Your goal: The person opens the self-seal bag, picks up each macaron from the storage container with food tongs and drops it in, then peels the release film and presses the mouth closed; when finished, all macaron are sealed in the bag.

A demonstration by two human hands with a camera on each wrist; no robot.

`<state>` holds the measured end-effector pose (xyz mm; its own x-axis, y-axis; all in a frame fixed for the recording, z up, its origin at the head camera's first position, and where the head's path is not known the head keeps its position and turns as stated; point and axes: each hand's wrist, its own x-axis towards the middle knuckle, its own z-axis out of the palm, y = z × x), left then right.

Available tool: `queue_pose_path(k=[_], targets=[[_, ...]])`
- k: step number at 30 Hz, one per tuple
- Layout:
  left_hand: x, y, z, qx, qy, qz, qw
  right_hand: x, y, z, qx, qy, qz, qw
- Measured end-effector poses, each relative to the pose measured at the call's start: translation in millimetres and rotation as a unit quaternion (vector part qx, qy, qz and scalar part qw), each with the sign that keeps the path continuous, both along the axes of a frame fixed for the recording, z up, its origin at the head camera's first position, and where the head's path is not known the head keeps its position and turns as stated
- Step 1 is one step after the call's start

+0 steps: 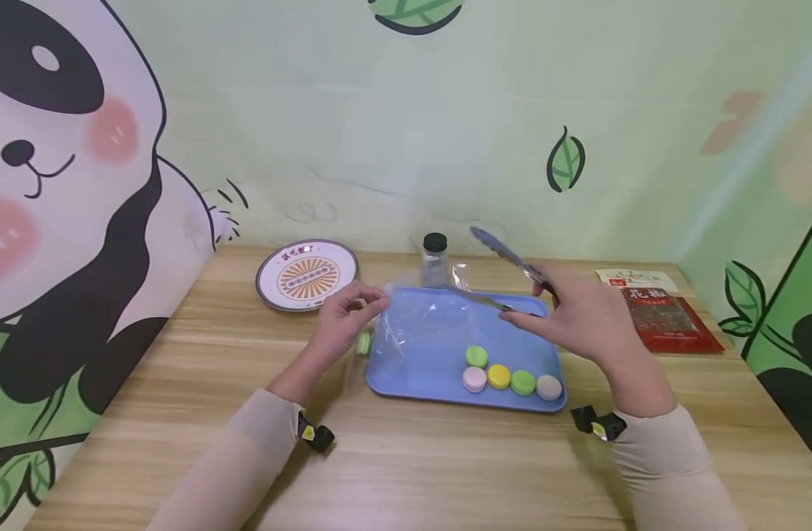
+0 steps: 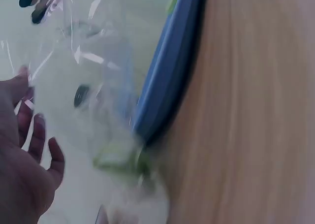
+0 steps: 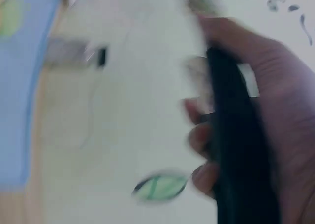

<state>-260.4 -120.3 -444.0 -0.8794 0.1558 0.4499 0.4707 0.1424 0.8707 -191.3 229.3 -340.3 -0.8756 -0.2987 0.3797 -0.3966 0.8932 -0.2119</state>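
My left hand (image 1: 347,316) pinches the edge of a clear plastic bag (image 2: 93,56) between thumb and fingers, over the left side of a blue tray (image 1: 422,377). A green macaron (image 1: 363,344) shows below that hand, beside the tray; in the left wrist view it appears blurred behind or within the clear plastic. My right hand (image 1: 588,313) grips black-handled metal tongs (image 1: 509,256), their arms spread apart and nothing between the tips. The lower arm reaches toward the bag. On the tray's near right lie several macarons, among them a yellow one (image 1: 499,377) and a pink one (image 1: 475,380).
A patterned plate (image 1: 339,264) stands at the back left. Behind the tray is a jar with a black lid (image 1: 435,242). A red packet (image 1: 678,324) lies at the right, with a pale packet (image 1: 647,279) behind it. A painted wall (image 1: 379,147) borders the table's back.
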Motion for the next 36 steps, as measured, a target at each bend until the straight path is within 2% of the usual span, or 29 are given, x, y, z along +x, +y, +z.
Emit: queue_pose_path(k=[2,4,6,8,10,13,15,17,24,29,32,36], targets=[[1.0,6.1,-0.4,0.014,0.029,0.003,0.9995,2.6,20.7,-9.8,-0.023,-0.012,-0.011,0.9996],[1.3,13.3,-2.0,0.022,0.046,0.003,0.9987,4.0,38.1,-24.1,-0.034,-0.054,-0.014,0.9979],[0.9,20.1,-5.1,0.019,0.052,0.005,0.9985,4.6,51.8,-41.4,-0.02,-0.101,-0.015,0.9945],[0.9,24.6,-8.8,0.022,0.034,0.019,0.999,5.8,61.4,-58.2,-0.005,-0.137,-0.018,0.9905],[1.0,26.6,-12.4,0.047,-0.001,0.047,0.9978,7.2,67.0,-72.8,0.004,-0.155,-0.022,0.9877],[1.3,25.5,-16.9,0.106,-0.041,0.094,0.989,8.8,68.9,-85.6,0.005,-0.157,-0.017,0.9874],[0.6,23.8,-19.3,0.139,-0.054,0.113,0.9824,8.8,65.5,-88.4,0.011,-0.147,0.001,0.989],[-0.2,22.3,-21.1,0.151,-0.051,0.114,0.9805,7.8,60.0,-87.8,0.024,-0.139,0.023,0.9897],[-1.8,23.1,-23.3,0.151,-0.007,0.087,0.9847,-1.2,43.5,-77.3,0.063,-0.143,0.05,0.9865],[1.0,28.7,-25.8,0.137,-0.001,0.08,0.9873,-7.3,45.8,-73.3,0.089,-0.149,0.056,0.9833],[2.7,31.8,-26.4,0.12,0.006,0.071,0.9902,-11.2,56.0,-74.1,0.093,-0.16,0.04,0.982],[8.4,35.2,-21.5,0.064,0.028,0.045,0.9966,-16.5,81.2,-82.0,0.077,-0.168,-0.009,0.9827]])
